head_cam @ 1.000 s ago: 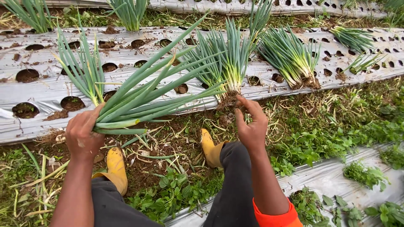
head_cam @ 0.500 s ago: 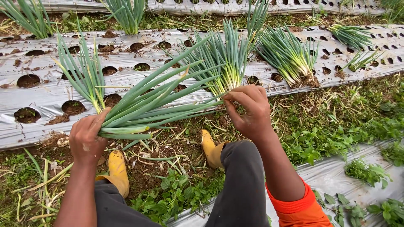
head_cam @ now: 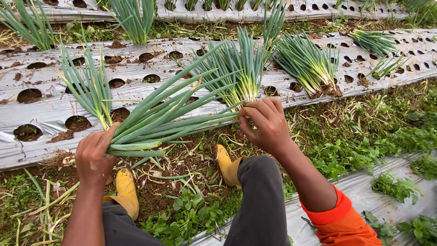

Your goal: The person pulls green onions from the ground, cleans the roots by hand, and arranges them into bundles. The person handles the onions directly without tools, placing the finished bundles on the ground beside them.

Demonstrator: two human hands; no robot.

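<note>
My left hand (head_cam: 94, 157) grips a bunch of green onions (head_cam: 168, 116) by its pale base; the long leaves fan up and to the right over the silver plastic mulch (head_cam: 45, 114). My right hand (head_cam: 267, 124) is closed around the base of another green onion clump (head_cam: 241, 68) at the mulch's near edge, fingers curled on its white stalks near the roots. Both hands are in front of my knees, above bare soil and weeds.
The mulch bed has rows of round planting holes (head_cam: 29, 95), some with soil only. More pulled onion clumps lie at right (head_cam: 305, 64) and far right (head_cam: 373, 41). A planted clump stands at left (head_cam: 88, 86). My yellow boots (head_cam: 127, 191) stand in the furrow.
My right hand has risen from the soil to the base of the lying clump and closed on it. The left hand kept its bunch, shifting slightly.
</note>
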